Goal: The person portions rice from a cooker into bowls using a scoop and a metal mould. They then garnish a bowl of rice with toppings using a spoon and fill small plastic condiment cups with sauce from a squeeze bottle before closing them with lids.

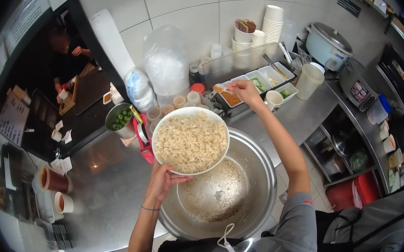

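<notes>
Right hand [244, 90]: fingers were pinched nearly closed on a spoon [218, 88], its long axis pointing left over orange seasoning [232, 99].
Left hand [163, 181]: fingers, part-curled, gripped the near edge of a bowl [188, 109].
Bowl: lay below-left of the spoon, overlapping the pot [256, 189].

The left hand [161, 183] is curled in a grip, its fingers [182, 178] reaching rightward and the thumb lying above them. Behind those fingers, the left forearm [145, 220] runs nearly straight down. The right hand [245, 91] is up and beyond the left fingers, well apart — thumb and forefinger pinched together, pointing left. From this pinch the right forearm [279, 136] slants down and rightward to a bent elbow [299, 176].
</notes>
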A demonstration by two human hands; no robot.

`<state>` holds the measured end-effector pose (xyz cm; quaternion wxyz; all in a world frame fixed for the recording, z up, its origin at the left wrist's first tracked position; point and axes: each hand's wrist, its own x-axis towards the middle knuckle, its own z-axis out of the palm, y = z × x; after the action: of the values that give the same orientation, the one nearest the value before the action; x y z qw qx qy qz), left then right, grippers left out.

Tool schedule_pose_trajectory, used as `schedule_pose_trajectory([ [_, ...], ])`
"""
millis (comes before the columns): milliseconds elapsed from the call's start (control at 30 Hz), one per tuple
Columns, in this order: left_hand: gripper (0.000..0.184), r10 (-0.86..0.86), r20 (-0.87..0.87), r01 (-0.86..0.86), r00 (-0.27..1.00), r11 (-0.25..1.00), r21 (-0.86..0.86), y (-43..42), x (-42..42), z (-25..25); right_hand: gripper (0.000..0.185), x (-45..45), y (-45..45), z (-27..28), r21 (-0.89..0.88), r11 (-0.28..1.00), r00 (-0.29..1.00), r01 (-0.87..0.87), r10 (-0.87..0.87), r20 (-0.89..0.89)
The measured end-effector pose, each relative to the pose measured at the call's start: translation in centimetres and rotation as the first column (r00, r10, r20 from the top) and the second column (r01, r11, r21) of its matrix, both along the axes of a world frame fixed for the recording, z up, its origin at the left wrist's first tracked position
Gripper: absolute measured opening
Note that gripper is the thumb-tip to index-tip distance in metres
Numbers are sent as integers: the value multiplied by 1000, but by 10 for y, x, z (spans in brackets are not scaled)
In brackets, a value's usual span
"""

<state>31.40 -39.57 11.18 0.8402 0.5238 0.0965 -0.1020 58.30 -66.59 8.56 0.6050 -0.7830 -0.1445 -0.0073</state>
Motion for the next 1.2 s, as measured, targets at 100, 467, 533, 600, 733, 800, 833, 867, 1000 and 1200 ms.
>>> schedule_pose_trajectory([
  [100,57,-15,14,15,1000,999,48,-3,2,0,13,-58,30,43,-41,984,973,-176,180,147],
  [467,58,-8,-19,8,1000,1000,-2,-4,-3,-2,9,-137,56,93,-405,914,763,-16,272,586],
  [533,59,-9,-11,8,1000,1000,-5,-3,-2,-1,10,-139,57,99,-372,927,739,42,222,636],
  [600,59,-11,-10,10,1000,1000,-13,-3,-6,-1,11,-147,57,104,-412,911,742,17,265,616],
  [733,59,-7,-18,6,1000,1000,-31,0,-11,-5,13,-154,56,105,-437,899,667,30,308,679],
  [800,59,8,-7,-8,1000,1000,-27,0,-14,-4,12,-156,54,103,-468,883,632,35,343,695],
  [833,59,18,-2,-18,1000,999,-37,-1,-14,-3,12,-154,50,103,-477,878,621,43,351,701],
  [867,59,28,3,-27,1000,998,-48,-1,-16,-3,12,-153,48,103,-486,872,610,53,358,707],
  [1000,59,49,14,-48,999,996,-71,3,-21,-7,15,-120,48,76,268,890,913,-369,400,-72],
  [1200,55,156,-137,-192,978,933,-305,16,-56,-10,17,-23,22,25,473,880,951,39,113,-289],
])
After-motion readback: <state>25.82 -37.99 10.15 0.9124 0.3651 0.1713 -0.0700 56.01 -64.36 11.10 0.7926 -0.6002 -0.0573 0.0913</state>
